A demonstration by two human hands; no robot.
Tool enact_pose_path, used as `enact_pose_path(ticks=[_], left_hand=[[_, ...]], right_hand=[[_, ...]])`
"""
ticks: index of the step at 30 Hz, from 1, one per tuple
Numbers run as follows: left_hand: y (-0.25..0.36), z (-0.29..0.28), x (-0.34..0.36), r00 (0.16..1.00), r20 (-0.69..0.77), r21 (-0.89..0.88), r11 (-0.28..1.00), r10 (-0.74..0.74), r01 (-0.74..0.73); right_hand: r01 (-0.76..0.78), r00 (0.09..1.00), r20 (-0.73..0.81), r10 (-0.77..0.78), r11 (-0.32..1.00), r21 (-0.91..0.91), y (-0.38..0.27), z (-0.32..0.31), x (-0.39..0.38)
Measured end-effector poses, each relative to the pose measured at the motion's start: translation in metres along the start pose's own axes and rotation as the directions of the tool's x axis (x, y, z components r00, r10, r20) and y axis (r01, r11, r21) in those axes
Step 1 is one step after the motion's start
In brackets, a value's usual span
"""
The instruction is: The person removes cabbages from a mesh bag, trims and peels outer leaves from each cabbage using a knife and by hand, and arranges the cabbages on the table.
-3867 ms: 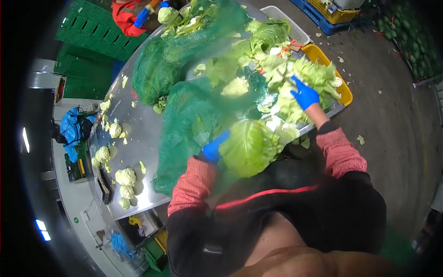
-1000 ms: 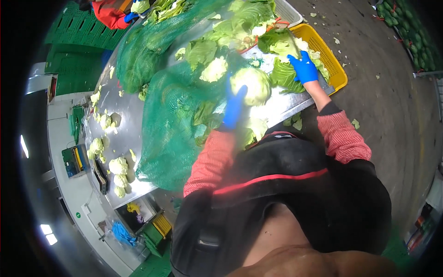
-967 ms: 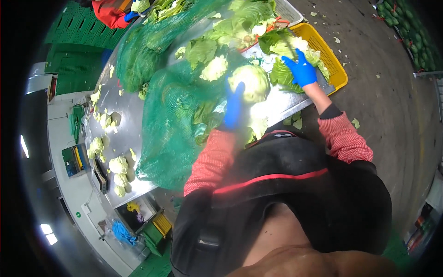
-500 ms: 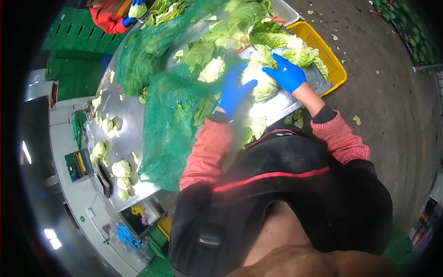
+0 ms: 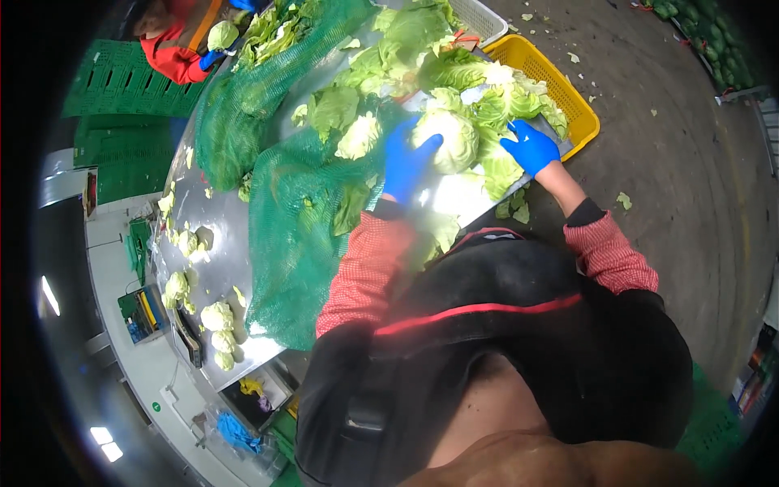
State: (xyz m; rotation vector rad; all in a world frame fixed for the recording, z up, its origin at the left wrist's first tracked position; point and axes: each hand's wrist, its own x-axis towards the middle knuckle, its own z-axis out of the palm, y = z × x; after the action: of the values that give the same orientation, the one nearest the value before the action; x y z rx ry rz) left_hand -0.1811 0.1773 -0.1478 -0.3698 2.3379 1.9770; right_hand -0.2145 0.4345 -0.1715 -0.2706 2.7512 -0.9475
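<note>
Silvery metal made up the long table, set in a work hall with a dark floor speckled with leaf scraps. Toward its near right corner, a little in from the near edge, sat a pale cabbage head. The left hand, in a blue glove, pressed against the cabbage's left side, its thumb standing apart from its fingers. The right hand, gloved alike, was at the outer leaves just right of the head, fingers bent; whether it pinched one, I could not tell. More loose leaves were heaped toward the far edge. Left of the left hand, a green mesh net spread over to the near edge, and a second net lay beyond it. Small trimmed cabbages lined the left end. Against the right end stood a yellow crate, with a white crate beside it. Past the far edge, a co-worker in a red sleeve held a small cabbage in a blue-gloved hand.
</note>
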Motion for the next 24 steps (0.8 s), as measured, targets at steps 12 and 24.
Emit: enact_pose_path(ticks=[12,24], left_hand=[[0.008,0.022,-0.008,0.996,-0.063,0.185,0.981,0.063,-0.05],[-0.001,-0.002,-0.039,0.934,0.094,0.143,0.924,0.345,-0.356]], right_hand=[[0.125,0.981,-0.13,-0.142,0.983,-0.134,-0.023,-0.012,0.015],[-0.057,0.998,-0.026,0.055,0.993,-0.098,-0.018,0.001,0.044]])
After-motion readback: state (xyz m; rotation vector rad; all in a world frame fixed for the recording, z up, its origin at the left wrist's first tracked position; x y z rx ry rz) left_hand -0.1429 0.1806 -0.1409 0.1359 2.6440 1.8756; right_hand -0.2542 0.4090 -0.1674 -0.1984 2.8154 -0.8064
